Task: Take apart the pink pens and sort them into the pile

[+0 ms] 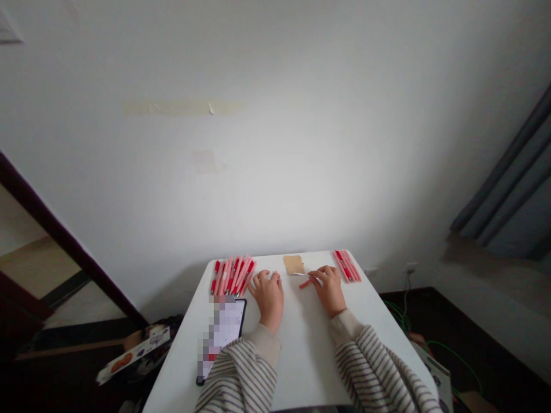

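Note:
Over the white table, my right hand [330,291] is closed in a pinch on a thin pale pen refill [298,274], which points left. Just below the refill, a short pink pen barrel piece [305,284] is beside my right fingers. My left hand [269,295] has its fingers curled and thumb drawn in; whatever is between the fingertips is too small to make out. To its left lies a pile of red and pink pens [231,276]. A smaller row of similar pens [346,266] is at the right, past my right hand.
A tan square of paper [293,264] lies near the back edge of the white table [301,355]. A phone [228,332] with a partly blurred screen is by my left forearm. The wall stands behind the table; green cables [400,312] run on the floor at right.

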{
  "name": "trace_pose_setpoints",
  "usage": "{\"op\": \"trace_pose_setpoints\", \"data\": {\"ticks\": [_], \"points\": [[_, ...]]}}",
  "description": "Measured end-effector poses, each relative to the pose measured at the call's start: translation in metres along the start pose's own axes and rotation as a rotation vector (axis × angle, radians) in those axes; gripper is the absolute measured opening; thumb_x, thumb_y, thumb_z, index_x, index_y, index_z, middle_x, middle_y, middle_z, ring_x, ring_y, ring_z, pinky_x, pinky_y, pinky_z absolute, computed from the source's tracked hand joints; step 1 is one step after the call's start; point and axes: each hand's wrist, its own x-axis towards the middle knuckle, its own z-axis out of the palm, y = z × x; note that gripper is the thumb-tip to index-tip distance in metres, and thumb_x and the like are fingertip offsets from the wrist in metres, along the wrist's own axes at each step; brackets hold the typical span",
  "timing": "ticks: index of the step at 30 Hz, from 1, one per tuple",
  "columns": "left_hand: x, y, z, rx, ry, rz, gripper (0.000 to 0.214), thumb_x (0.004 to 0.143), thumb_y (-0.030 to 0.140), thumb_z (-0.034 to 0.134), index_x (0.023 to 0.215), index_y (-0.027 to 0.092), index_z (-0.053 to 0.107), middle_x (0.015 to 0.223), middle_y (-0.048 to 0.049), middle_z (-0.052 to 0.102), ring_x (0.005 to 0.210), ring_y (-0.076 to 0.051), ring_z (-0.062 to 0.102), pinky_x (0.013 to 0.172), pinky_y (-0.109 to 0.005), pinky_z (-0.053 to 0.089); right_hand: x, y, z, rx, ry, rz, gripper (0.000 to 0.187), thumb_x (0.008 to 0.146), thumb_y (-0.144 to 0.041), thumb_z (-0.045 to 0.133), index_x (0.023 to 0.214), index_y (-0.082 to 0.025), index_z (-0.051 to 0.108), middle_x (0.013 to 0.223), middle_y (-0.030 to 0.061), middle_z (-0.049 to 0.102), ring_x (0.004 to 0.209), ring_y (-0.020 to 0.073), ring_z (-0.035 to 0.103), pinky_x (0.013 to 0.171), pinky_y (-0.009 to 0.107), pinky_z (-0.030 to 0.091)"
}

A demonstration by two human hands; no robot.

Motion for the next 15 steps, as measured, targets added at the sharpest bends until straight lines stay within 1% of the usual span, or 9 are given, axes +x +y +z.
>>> {"op": "trace_pose_setpoints", "data": {"ticks": [3,7,12,15], "points": [[0.0006,0.0001,0.0011,-0.003,0.001,0.0,0.019,0.084,0.027,0.054,0.092,0.029,0.071,0.108,-0.0056,0.058,0.105,-0.025,0.044,0.095,-0.048,0.029,0.0002,-0.0009,-0.0003,0.001,0.001,0.004,0.015,0.089,-0.028,0.059,0.091,-0.026,0.073,0.087,0.0059,0.06,0.092,0.0221,0.047,0.081,0.035,0.04],[0.0009,0.0019,0.0005,-0.041,-0.021,0.016,0.018,0.085,0.029,0.054,0.083,0.03,0.072,0.105,-0.0041,0.059,0.103,-0.023,0.045,0.096,-0.047,0.028,0.0004,-0.0014,-0.0003,0.012,-0.002,0.008,0.014,0.088,-0.027,0.06,0.091,-0.026,0.074,0.087,0.0054,0.061,0.092,0.0216,0.047,0.082,0.035,0.039],[-0.0002,0.0032,-0.0008,-0.055,-0.026,0.023,0.015,0.081,0.026,0.059,0.088,0.03,0.071,0.107,-0.0033,0.059,0.105,-0.023,0.044,0.096,-0.047,0.027,-0.0001,0.0006,0.0007,0.025,0.003,0.01,0.013,0.087,-0.027,0.061,0.092,-0.026,0.074,0.087,0.0054,0.061,0.092,0.0216,0.047,0.082,0.034,0.039],[-0.0006,0.0033,-0.001,-0.054,-0.036,0.021,0.012,0.081,0.027,0.059,0.083,0.027,0.071,0.106,-0.0038,0.059,0.105,-0.024,0.044,0.097,-0.048,0.026,-0.0003,0.0018,0.0015,0.027,0.001,0.011,0.014,0.087,-0.028,0.061,0.092,-0.027,0.074,0.086,0.0055,0.061,0.092,0.0218,0.047,0.082,0.035,0.04]]}}
